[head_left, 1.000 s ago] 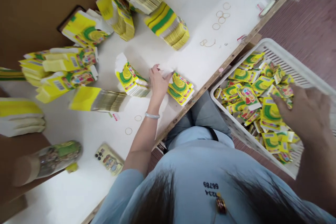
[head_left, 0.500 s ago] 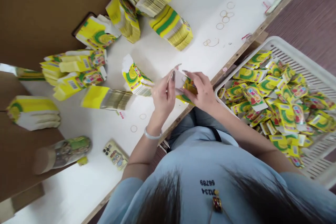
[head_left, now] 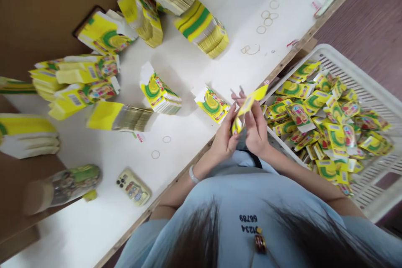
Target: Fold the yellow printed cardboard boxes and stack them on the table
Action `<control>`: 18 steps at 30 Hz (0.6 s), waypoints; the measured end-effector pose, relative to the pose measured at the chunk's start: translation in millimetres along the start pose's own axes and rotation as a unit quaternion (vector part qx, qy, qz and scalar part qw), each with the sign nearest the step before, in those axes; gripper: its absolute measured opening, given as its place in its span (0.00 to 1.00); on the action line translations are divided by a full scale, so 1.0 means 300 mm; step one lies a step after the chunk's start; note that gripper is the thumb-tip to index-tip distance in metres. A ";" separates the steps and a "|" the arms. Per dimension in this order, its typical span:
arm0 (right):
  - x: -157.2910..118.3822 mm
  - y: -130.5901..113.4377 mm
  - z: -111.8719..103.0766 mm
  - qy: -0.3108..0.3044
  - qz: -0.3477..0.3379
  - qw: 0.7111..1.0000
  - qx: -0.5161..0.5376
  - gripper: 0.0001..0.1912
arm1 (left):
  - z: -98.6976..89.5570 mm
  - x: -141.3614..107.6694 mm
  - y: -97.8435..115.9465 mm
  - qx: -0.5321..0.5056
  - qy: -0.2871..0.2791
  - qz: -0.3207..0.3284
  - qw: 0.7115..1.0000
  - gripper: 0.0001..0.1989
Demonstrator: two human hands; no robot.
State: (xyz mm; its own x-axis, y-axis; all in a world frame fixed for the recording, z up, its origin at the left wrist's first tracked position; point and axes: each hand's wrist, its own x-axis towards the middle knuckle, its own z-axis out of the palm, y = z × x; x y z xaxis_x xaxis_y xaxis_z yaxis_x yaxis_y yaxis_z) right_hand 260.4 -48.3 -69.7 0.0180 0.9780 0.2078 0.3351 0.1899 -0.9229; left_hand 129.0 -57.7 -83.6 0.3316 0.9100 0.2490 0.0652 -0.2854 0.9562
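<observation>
Between my hands, above the table's front edge, is a small yellow carton [head_left: 248, 105], tilted with one flap sticking out to the upper right. My left hand [head_left: 223, 136] grips its lower end. The fingers of my right hand [head_left: 256, 127] are closed about its other side. Just left of my hands a flat yellow-and-green carton [head_left: 212, 102] with a white flap lies on the table. Farther left stands a short stack of the same cartons [head_left: 160, 94]. Beside that, a fanned row of folded cartons [head_left: 122, 117] lies on its side.
A white plastic basket [head_left: 341, 56] heaped with small filled-looking cartons [head_left: 333, 134] stands to the right, below the table edge. Bundled cartons [head_left: 204, 29] line the back. Rubber bands [head_left: 265, 16], a phone [head_left: 133, 187] and a jar [head_left: 65, 186] are on the white table [head_left: 188, 146].
Both hands have moved right and toward my body with a carton. A flat carton now shows on the table where my left hand was. The view has shifted slightly.
</observation>
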 end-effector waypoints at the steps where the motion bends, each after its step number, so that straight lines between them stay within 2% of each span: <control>1: -0.001 -0.005 -0.008 0.015 0.016 1.000 0.020 0.22 | -0.010 -0.003 0.004 0.007 0.021 -0.020 1.000 0.29; 4: -0.010 -0.019 -0.010 0.065 0.083 0.991 0.085 0.19 | -0.024 -0.017 0.013 0.018 0.067 -0.094 0.993 0.20; 6: -0.026 -0.021 0.010 0.112 0.121 0.979 0.123 0.19 | -0.009 -0.029 0.020 0.013 0.095 -0.131 0.987 0.18; 8: -0.047 -0.016 0.031 0.155 0.131 0.967 0.157 0.22 | 0.017 -0.042 0.029 -0.020 0.132 -0.142 0.981 0.20; 10: -0.070 -0.006 0.033 0.166 0.114 0.965 0.167 0.24 | 0.035 -0.060 0.036 -0.073 0.151 -0.139 0.976 0.27; 12: -0.092 0.003 0.008 0.136 0.086 0.975 0.153 0.21 | 0.031 -0.083 0.041 -0.106 0.137 -0.133 0.976 0.29; 15: -0.121 0.012 -0.057 0.013 0.065 0.990 0.124 0.12 | -0.008 -0.123 0.043 -0.121 0.072 -0.154 0.978 0.22; 17: -0.142 0.016 -0.092 -0.065 0.060 0.991 0.105 0.14 | -0.035 -0.143 0.042 -0.134 0.021 -0.179 0.974 0.17; 18: -0.152 0.018 -0.101 -0.079 0.055 0.991 0.091 0.16 | -0.044 -0.150 0.042 -0.137 0.004 -0.186 0.973 0.16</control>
State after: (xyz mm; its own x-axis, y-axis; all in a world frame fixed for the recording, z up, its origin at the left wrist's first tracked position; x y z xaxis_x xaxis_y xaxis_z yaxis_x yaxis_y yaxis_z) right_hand 290.0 -94.5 -74.4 -0.1067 0.9923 0.0628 0.1642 0.0799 -0.9832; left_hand 102.5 -98.4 -80.8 0.3258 0.9377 -0.1210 -0.0740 0.1529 0.9855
